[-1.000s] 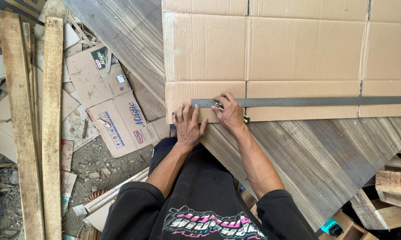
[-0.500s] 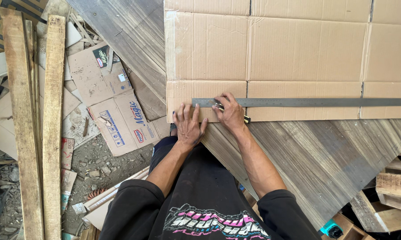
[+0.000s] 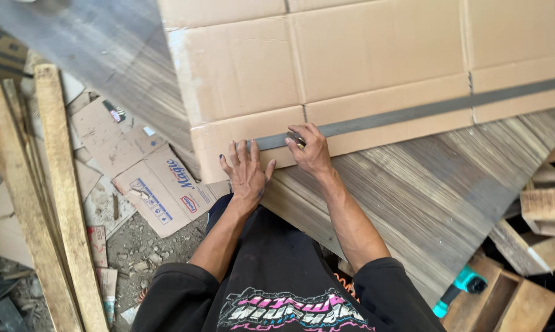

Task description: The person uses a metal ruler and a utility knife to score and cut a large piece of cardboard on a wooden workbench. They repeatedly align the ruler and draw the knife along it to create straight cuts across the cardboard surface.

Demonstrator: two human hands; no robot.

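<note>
Cutting a flattened cardboard sheet along a metal ruler, at the start of the line.

The left hand (image 3: 247, 174) lies flat with fingers spread, pinning the cardboard sheet (image 3: 363, 67) and the near end of the long steel ruler (image 3: 413, 112) by the table's (image 3: 437, 190) near-left corner. The right hand (image 3: 311, 150) has its grip pressed around a small cutter (image 3: 295, 139) set against the ruler's edge. The step looks like scoring the lower flap; the next move likely calls for steady downward pressure on the ruler while drawing the blade rightward along it.
</note>
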